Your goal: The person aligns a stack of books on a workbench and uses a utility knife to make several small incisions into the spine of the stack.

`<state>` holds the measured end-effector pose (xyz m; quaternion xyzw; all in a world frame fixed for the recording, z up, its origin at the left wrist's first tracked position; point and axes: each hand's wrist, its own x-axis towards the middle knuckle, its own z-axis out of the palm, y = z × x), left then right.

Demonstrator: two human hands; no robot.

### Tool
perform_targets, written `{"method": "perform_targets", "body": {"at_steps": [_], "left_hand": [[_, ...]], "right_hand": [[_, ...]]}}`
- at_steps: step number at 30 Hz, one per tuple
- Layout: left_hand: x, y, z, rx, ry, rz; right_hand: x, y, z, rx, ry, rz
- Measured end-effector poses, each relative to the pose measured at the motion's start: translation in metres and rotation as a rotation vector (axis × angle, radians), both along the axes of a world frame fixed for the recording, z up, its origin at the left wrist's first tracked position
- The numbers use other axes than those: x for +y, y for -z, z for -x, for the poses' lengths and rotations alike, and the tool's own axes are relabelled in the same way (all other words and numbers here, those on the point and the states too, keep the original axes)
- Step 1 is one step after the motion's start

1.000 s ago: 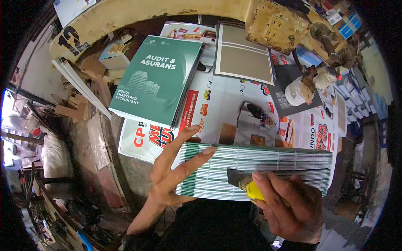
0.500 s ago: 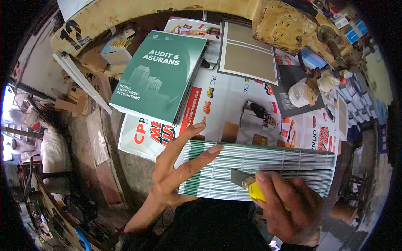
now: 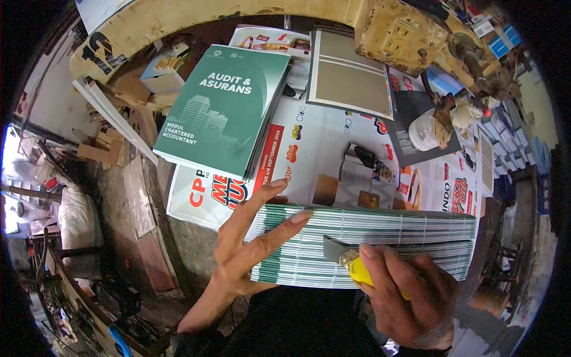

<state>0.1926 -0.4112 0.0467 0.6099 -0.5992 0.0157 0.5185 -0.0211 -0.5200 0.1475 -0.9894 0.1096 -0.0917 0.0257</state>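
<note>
A thick stack of folded paper sections (image 3: 410, 223), white and green with cross rows of stitching, lies across the near edge of the table. A yellow utility knife (image 3: 360, 271) is in my right hand (image 3: 413, 297), fingers wrapped round its handle. Its wide blade (image 3: 337, 250) points left and lies against the striped face of the stack. At the stack's left end is my left hand (image 3: 247, 247), fingers spread. One finger rests on the striped face and another stretches past the far corner; part of this hand is hidden below the near edge.
Green-covered books (image 3: 220, 113) are piled at the far left on printed poster sheets (image 3: 315, 143). A grey-brown board (image 3: 351, 71) lies at the back, near a yellowed machine part (image 3: 401, 38). A white tub (image 3: 425, 131) stands on a dark sheet at the right.
The knife blade has shifted slightly left and away from me along the stack. My left hand keeps its place. The whole view has moved a little.
</note>
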Motion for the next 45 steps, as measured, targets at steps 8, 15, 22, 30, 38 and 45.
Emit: {"method": "perform_targets", "body": {"at_steps": [8, 15, 22, 30, 38, 45], "left_hand": [[0.001, 0.005, -0.001, -0.031, 0.006, 0.044], [0.001, 0.005, -0.001, -0.013, -0.002, 0.058], [0.001, 0.002, 0.0, -0.011, 0.002, 0.042], [0.001, 0.004, 0.0, -0.012, 0.015, 0.062], [0.002, 0.004, 0.0, -0.018, -0.004, 0.06], [0.002, -0.003, 0.001, 0.009, 0.026, 0.02]], "right_hand": [[-0.005, -0.001, 0.002, -0.005, 0.084, 0.076], [-0.004, -0.004, -0.003, 0.058, 0.01, 0.1], [-0.003, -0.004, -0.004, 0.031, 0.041, 0.068], [-0.007, -0.004, -0.004, 0.004, 0.041, -0.071], [0.001, 0.004, -0.006, -0.01, 0.05, 0.065], [-0.005, 0.005, -0.005, 0.014, 0.015, 0.127]]}}
